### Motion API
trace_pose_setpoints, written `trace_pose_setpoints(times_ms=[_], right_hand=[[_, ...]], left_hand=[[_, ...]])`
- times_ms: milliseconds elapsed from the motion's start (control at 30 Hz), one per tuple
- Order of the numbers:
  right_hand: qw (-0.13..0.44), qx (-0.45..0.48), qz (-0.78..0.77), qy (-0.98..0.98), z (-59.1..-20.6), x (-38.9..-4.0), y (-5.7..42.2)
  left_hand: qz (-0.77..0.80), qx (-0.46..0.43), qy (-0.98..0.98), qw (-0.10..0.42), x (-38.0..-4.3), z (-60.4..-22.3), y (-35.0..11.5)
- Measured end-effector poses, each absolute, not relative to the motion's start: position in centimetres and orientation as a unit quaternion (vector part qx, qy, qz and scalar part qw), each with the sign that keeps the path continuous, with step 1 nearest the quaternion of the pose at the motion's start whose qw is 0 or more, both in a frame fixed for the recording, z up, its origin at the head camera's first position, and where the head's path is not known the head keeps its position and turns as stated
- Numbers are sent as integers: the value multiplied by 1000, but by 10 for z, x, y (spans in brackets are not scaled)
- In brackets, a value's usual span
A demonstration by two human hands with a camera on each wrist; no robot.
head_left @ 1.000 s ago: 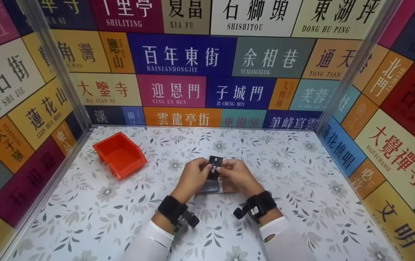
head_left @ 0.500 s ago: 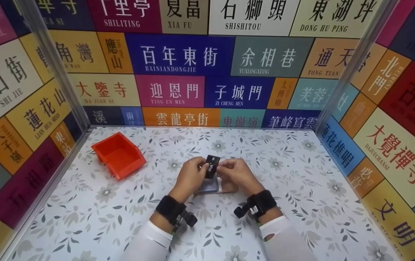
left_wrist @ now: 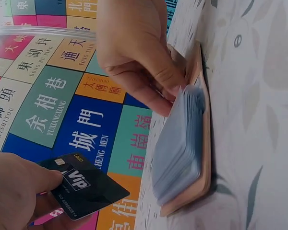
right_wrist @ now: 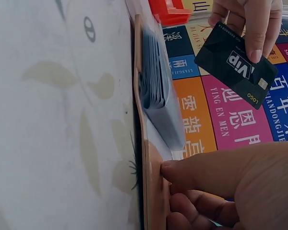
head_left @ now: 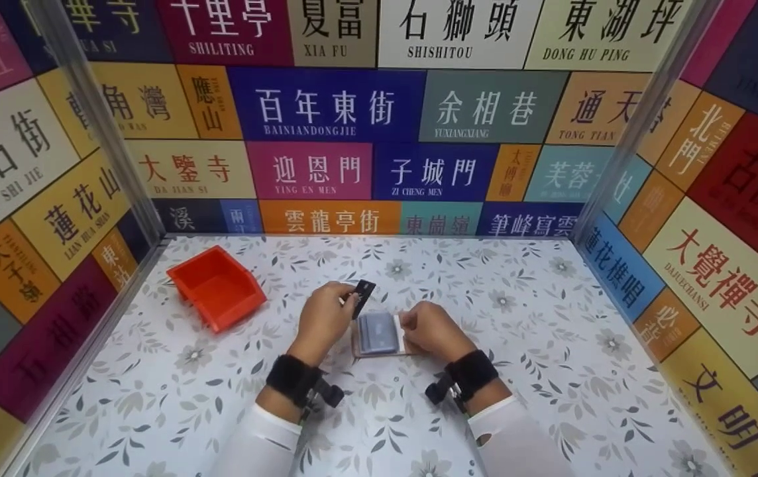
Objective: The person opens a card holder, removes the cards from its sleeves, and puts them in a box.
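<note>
The left hand (head_left: 326,317) has a narrow grip: its thumb lies on the printed face of the black "Vip" card (left_wrist: 91,184) and the fingers lie behind, pinching it near one short end. The card is held clear of the table (head_left: 392,417), tilted, just beyond the upper left of the open holder (left_wrist: 187,202), with its chip and most of its lettering uncovered. The right hand (head_left: 442,330) is at the holder's right side, thumb and forefinger close together and the other fingers bent; the thumb touches the brown cover, but I cannot tell whether the fingers pinch it. The holder lies on the table between the hands, its clear sleeves (head_left: 379,333) stacked on the left half. The red bin (head_left: 240,311) stands farther left, apart from both hands.
</note>
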State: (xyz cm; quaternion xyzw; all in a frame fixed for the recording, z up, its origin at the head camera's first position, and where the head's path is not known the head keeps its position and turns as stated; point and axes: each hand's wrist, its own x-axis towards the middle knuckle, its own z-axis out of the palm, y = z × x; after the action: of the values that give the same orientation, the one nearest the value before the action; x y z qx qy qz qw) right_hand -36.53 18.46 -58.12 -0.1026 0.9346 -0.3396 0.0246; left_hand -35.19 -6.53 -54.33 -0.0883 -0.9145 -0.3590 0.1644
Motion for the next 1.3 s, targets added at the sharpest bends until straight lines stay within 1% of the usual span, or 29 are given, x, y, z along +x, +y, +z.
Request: trace_pose_setpoints(times_ms=[133,200,367,467,600,767,900,1033,1133,1300], right_hand=[[22,-105,-331,938,-583,-365,182],[24,-106,-330,938,-582,-365,182],[34,-103,-331,937,-581,-364,182],[30,-102,-329,938,-581,-363,183],[27,-105,-332,937,-580,-362,182],[24,-114,-336,935,-581,-361,183],[18,-126,-339,932,-583,-361,185],[24,-123,-342,931,-584,-361,187],[29,-117,-342,932,-584,-362,187],[22,-121,-340,932,-583,-362,188]], left_hand=[[-297,-70,-937,169,-360,-533,-86],[-261,-65,-945,185,-364,-526,-100],[-171,-60,-953,242,-369,-510,-144],[-130,-46,-957,256,-371,-504,-170],[-104,-6,-965,240,-370,-497,-199],[-82,43,-976,196,-366,-495,-221],[-98,63,-977,180,-367,-504,-231],[-106,67,-978,166,-371,-514,-240],[-101,71,-980,155,-371,-517,-244],[-89,85,-982,144,-370,-517,-246]])
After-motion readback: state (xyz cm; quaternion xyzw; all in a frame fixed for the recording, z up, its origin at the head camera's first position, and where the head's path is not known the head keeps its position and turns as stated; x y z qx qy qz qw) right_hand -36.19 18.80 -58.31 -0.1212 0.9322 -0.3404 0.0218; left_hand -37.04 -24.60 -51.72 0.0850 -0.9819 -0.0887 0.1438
